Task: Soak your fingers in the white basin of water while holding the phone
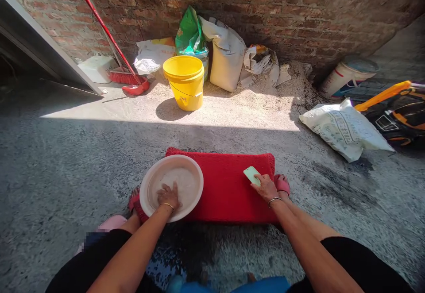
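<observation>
My left hand [169,196] is inside a pale round basin [199,186], its fingers spread in what looks like shallow cloudy water. The basin rests on the left part of a low bench covered with a red cloth [226,191]. Over the right part of the bench, my right hand [266,188] grips the lower end of a flat, pale green phone case [251,175] with rounded corners and a small dark spot near its upper corner. Whether a phone sits inside it, I cannot tell.
A yellow bucket [187,85] stands beyond the bench, before several sacks [227,56] at the brick wall. A red broom and dustpan [136,87] are at the left. On the right lie a white sack [345,127] and an orange-black machine [401,116]. My feet flank the bench.
</observation>
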